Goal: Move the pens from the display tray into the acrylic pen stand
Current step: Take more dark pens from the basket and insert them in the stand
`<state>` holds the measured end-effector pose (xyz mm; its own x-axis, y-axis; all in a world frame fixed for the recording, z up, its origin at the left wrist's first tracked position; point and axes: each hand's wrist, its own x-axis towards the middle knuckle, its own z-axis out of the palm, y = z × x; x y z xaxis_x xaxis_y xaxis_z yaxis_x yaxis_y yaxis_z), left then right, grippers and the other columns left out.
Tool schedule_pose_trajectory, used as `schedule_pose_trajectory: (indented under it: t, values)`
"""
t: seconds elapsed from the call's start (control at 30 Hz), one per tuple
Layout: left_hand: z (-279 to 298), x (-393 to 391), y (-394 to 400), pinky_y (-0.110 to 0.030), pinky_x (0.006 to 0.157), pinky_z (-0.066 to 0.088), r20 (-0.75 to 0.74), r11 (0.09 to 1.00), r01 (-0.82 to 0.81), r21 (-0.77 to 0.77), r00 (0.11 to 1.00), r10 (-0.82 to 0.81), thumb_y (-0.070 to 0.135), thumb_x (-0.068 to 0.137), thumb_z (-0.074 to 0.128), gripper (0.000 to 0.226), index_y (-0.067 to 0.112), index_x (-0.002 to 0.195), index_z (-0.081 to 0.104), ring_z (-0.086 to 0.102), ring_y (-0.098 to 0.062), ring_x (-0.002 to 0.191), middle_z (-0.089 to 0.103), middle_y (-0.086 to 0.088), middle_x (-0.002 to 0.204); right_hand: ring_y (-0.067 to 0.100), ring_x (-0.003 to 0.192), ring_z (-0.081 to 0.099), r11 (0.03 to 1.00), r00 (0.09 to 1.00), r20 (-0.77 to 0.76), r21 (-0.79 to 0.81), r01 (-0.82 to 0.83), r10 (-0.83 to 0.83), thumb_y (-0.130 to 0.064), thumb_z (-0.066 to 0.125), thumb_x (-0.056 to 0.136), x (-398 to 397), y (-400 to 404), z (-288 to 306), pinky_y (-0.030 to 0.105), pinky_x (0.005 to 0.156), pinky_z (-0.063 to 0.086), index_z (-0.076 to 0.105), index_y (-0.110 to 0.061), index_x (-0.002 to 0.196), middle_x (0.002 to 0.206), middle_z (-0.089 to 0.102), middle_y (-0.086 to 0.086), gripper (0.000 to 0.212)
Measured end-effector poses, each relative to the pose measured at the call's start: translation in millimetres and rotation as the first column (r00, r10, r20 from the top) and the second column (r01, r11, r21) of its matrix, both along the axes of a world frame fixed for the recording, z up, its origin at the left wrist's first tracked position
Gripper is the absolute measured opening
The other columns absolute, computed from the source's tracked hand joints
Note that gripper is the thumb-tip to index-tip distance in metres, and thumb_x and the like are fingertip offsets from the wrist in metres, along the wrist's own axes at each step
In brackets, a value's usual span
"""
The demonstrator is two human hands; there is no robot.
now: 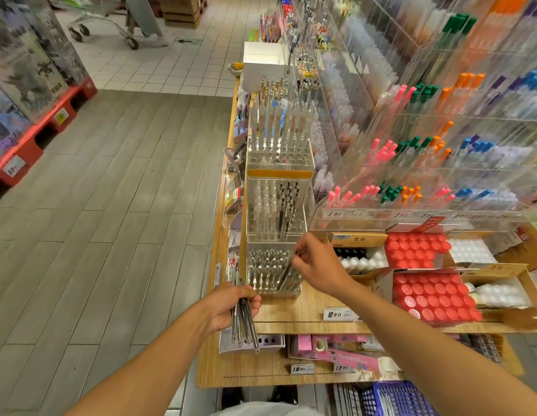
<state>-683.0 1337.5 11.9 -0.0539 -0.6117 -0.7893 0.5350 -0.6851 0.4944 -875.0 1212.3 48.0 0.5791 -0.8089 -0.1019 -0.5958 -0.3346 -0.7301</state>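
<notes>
Two hands over the wooden tabletop [306,313]: clear acrylic pen stand [273,271] sits near its front edge, left hand [231,307] closed around a bundle of slim clear-barrelled pens [243,319], right hand [316,265] pinching one dark pen [286,273] angled into the stand.

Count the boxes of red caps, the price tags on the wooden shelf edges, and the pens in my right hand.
Boxes of red caps: 2
Price tags on the wooden shelf edges: 3
Pens in the grip of the right hand: 1
Total: 6
</notes>
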Motion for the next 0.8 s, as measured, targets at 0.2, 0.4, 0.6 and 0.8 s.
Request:
schedule_pose_trajectory:
  t: [0.2,0.4,0.6,0.8]
  values:
    - [-1,-3,0,-0.035,0.059,0.061,-0.022,0.999,-0.027,0.022,0.999,0.028,-0.002,0.096,0.053,0.012,-0.007,0.106,0.058,0.065,-0.027,0.068,0.066,-0.021,0.080,0.017,0.068,0.063,0.967,0.972,-0.153,-0.157,-0.201,0.177,-0.020,0.060,0.092,0,15,-19,0.035,0.060,0.053,0.046,-0.021,0.091,0.076,0.067,0.000,0.014]
    - [2,-3,1,-0.035,0.060,0.061,-0.050,0.999,-0.023,0.042,0.998,0.025,-0.003,0.096,0.052,0.012,-0.009,0.104,0.059,0.065,-0.027,0.069,0.067,-0.020,0.080,0.014,0.074,0.056,0.946,0.958,-0.198,-0.209,-0.249,0.208,-0.022,0.061,0.091,-3,14,-32,0.022,0.057,0.041,0.050,-0.017,0.093,0.083,0.059,-0.003,0.011]
    - [6,-4,0,-0.039,0.066,0.058,-0.102,0.998,-0.031,0.049,0.994,0.036,-0.008,0.092,0.052,0.023,-0.004,0.114,0.053,0.064,-0.028,0.072,0.067,-0.023,0.087,0.014,0.093,0.046,0.910,0.949,-0.247,-0.316,-0.268,0.194,-0.021,0.062,0.089,3,11,-42,0.027,0.076,0.039,0.062,-0.014,0.099,0.095,0.053,-0.003,0.013]
    - [4,-7,-2,-0.040,0.073,0.062,-0.083,0.998,-0.053,0.018,0.995,0.054,-0.010,0.090,0.056,0.032,-0.009,0.122,0.053,0.070,-0.032,0.082,0.072,-0.027,0.101,0.024,0.093,0.054,0.882,0.936,-0.322,-0.389,-0.266,0.141,-0.023,0.065,0.087,12,19,-46,0.038,0.078,0.049,0.071,-0.011,0.099,0.096,0.059,0.005,0.018]
